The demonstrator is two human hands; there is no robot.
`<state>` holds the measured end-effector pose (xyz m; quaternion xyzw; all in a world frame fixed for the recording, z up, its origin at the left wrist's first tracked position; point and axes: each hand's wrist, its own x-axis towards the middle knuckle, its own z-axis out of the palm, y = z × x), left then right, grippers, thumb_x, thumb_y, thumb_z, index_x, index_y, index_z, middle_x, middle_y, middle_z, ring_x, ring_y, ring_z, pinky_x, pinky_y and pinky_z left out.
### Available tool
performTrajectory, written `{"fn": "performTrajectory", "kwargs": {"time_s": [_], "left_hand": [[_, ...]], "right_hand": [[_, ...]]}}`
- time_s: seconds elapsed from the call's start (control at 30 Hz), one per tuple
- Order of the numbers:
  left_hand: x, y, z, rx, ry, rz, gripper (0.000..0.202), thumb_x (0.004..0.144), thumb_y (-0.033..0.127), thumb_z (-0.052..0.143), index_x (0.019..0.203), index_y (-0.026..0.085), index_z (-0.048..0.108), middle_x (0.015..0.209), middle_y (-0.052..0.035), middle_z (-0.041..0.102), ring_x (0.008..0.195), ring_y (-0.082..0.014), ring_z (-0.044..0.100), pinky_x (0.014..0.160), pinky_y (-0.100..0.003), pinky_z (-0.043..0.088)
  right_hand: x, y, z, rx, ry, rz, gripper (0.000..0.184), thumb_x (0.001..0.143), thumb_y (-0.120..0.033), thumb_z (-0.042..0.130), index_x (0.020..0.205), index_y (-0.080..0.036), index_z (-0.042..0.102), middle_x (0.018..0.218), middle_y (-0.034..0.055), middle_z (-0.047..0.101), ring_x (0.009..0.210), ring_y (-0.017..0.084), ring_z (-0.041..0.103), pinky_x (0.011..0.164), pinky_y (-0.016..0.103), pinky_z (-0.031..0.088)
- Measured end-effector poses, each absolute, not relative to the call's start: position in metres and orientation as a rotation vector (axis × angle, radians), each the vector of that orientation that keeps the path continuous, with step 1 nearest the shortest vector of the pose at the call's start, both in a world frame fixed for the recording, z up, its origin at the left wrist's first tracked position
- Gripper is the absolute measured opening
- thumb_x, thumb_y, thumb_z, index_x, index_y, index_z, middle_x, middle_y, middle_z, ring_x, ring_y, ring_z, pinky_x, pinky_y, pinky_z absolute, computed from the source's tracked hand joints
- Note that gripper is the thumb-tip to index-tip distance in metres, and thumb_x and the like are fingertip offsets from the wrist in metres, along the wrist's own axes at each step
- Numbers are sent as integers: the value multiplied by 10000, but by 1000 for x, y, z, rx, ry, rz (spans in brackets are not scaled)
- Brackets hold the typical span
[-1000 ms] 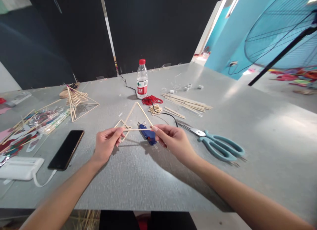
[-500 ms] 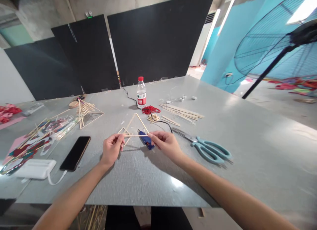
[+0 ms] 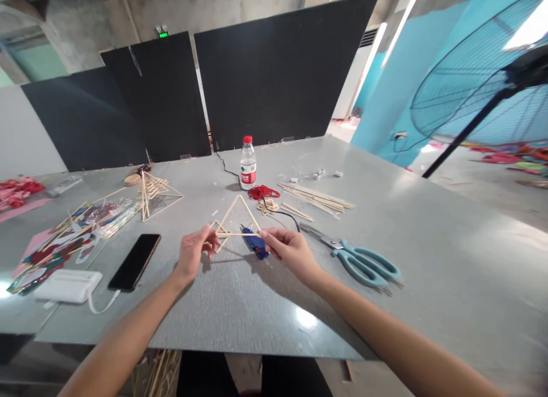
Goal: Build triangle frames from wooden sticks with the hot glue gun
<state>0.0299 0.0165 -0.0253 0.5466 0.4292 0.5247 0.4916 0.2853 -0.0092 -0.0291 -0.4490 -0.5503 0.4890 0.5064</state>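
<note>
A triangle of thin wooden sticks (image 3: 250,213) is held up over the table, its apex pointing away from me. My right hand (image 3: 287,250) pinches its right corner between thumb and index finger. At the left corner, my left hand (image 3: 194,253) has thumb and fingertips closed on the stick, with the other fingers curled loosely. Just beyond and under the triangle lies a blue glue gun (image 3: 256,244), partly covered by the near stick. A small wooden stick frame (image 3: 223,246) lies behind the left corner, partly hidden by my left fingers.
Blue-handled scissors (image 3: 368,264) lie at right. Farther back are loose sticks (image 3: 319,197), red cord (image 3: 262,191), a small stick star (image 3: 268,207) and a bottle (image 3: 248,166). Leftward lie a phone (image 3: 135,262), a white power bank (image 3: 68,286) and a larger stick structure (image 3: 154,193).
My left fingers have shifted slightly at the triangle's left corner and look more spread. The right hand keeps its pinch. The whole view has shifted a little.
</note>
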Motion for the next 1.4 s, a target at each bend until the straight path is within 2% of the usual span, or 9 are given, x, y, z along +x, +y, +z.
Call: {"fn": "performTrajectory", "kwargs": {"time_s": [0.17, 0.33, 0.47, 0.6, 0.73, 0.97, 1.07, 1.23, 1.4], "left_hand": [[21, 23, -23, 1473, 1082, 1073, 410, 842, 536, 795, 854, 131, 727, 677, -16, 635, 572, -100, 525, 530, -219, 409], [21, 24, -21, 1610, 1060, 682, 483, 824, 587, 781, 715, 124, 699, 575, -11, 584, 470, -77, 454, 456, -209, 315], [26, 20, -20, 1679, 1113, 511, 657, 895, 747, 560, 700, 132, 689, 515, -14, 538, 441, -100, 453, 447, -220, 317], [24, 18, -16, 1788, 1196, 379, 754, 914, 826, 392, 676, 160, 655, 501, 1, 500, 449, -108, 436, 480, -234, 337], [19, 15, -9, 1952, 1288, 105, 734, 915, 787, 466, 574, 167, 663, 485, -24, 539, 429, -115, 431, 492, -259, 289], [20, 5, 8, 2261, 1503, -77, 699, 945, 641, 525, 405, 198, 496, 391, 10, 366, 407, -115, 311, 552, -307, 189], [24, 4, 11, 2374, 1538, -68, 611, 941, 519, 569, 437, 194, 455, 431, 15, 374, 450, -118, 315, 581, -307, 189], [26, 7, 4, 2478, 1555, -18, 400, 980, 390, 542, 643, 193, 630, 642, -27, 628, 608, -163, 544, 613, -287, 278], [23, 13, -11, 2500, 1599, -21, 323, 1033, 402, 557, 859, 169, 697, 804, -32, 694, 777, -179, 660, 752, -311, 497]], "right_hand": [[290, -6, -37, -1082, -1435, 1095, 474, 933, -599, 644, 991, -134, 715, 672, 9, 603, 557, 96, 459, 520, 252, 328], [289, -5, -44, -1108, -1608, 927, 464, 963, -617, 554, 899, -167, 648, 628, -10, 564, 544, 109, 473, 502, 242, 361], [298, -1, -38, -1220, -1756, 669, 405, 965, -548, 565, 790, -195, 658, 636, 11, 577, 571, 135, 502, 541, 261, 406], [338, 21, -28, -1450, -1714, 288, 279, 1007, -408, 506, 1020, -211, 703, 968, 108, 705, 921, 250, 633, 800, 351, 520], [382, 47, -36, -1748, -1647, -6, 305, 1038, -280, 472, 1234, -135, 655, 1255, 180, 652, 1274, 328, 535, 1078, 514, 446], [398, 68, -59, -2070, -1919, -153, 366, 1014, -396, 653, 1302, -172, 631, 1332, 109, 625, 1189, 261, 629, 1012, 499, 547], [396, 81, -51, -2118, -2116, -154, 375, 1014, -399, 655, 1308, -168, 626, 1324, 111, 627, 1160, 254, 642, 983, 481, 566], [393, 116, -22, -2167, -2428, -82, 398, 1007, -399, 668, 1315, -153, 619, 1313, 121, 628, 1131, 250, 653, 954, 461, 580], [385, 134, -10, -2238, -2567, -50, 404, 1003, -396, 675, 1316, -146, 619, 1311, 126, 628, 1126, 248, 654, 951, 455, 582]]}}
